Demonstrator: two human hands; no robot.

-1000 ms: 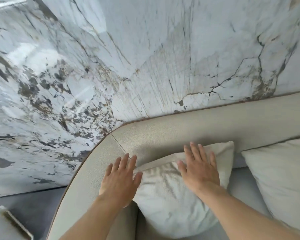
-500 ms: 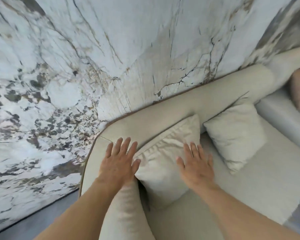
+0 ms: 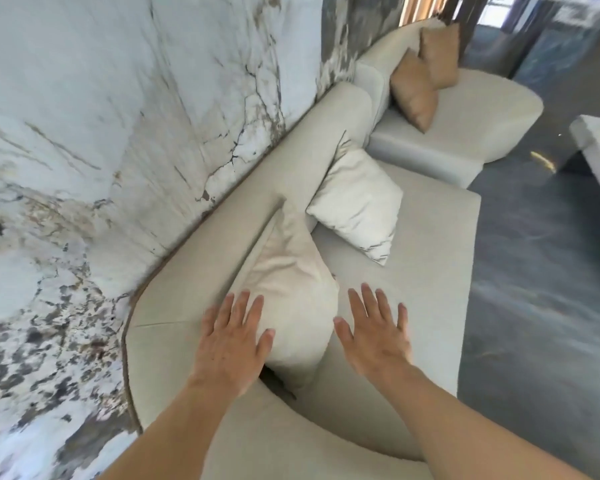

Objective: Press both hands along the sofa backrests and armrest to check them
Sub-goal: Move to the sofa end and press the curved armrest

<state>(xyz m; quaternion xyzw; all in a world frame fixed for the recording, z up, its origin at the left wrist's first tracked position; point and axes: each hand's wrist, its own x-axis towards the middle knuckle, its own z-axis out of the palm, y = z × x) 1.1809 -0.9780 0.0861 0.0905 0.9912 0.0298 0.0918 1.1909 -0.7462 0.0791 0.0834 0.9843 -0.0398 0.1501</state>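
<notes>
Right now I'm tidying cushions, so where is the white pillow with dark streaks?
In the head view the white streaked pillow sits right of centre, leaning on the sofa backrest, just beyond the plain cream pillow.

Bright daylight, soft shadows, wide-angle edge warp.
</notes>
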